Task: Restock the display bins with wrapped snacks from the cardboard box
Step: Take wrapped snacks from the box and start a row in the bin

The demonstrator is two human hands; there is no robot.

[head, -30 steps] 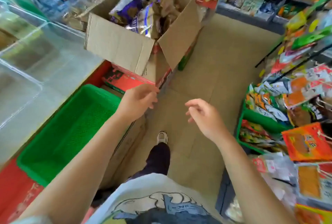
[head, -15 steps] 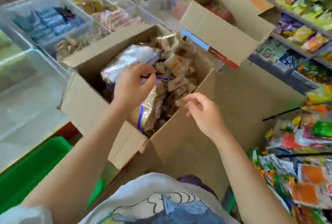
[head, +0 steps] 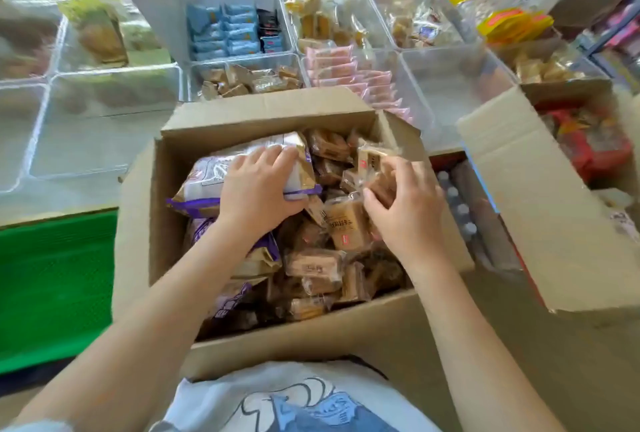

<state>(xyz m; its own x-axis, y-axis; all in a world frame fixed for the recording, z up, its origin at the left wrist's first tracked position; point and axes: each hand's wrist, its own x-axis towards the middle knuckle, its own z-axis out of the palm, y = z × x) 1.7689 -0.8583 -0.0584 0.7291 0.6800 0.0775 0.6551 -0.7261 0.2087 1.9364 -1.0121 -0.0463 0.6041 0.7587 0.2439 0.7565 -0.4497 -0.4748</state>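
Our left hand [head: 258, 189] presses the big bag [head: 221, 175] aside in the box [head: 277, 334]. Our right hand [head: 405, 210] pinches small snacks [head: 372, 161] there, to fill the far bins [head: 242, 68].

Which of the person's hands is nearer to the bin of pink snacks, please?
Right. The right hand is in the box just below the pink snacks; the left hand lies further left on a purple bag.
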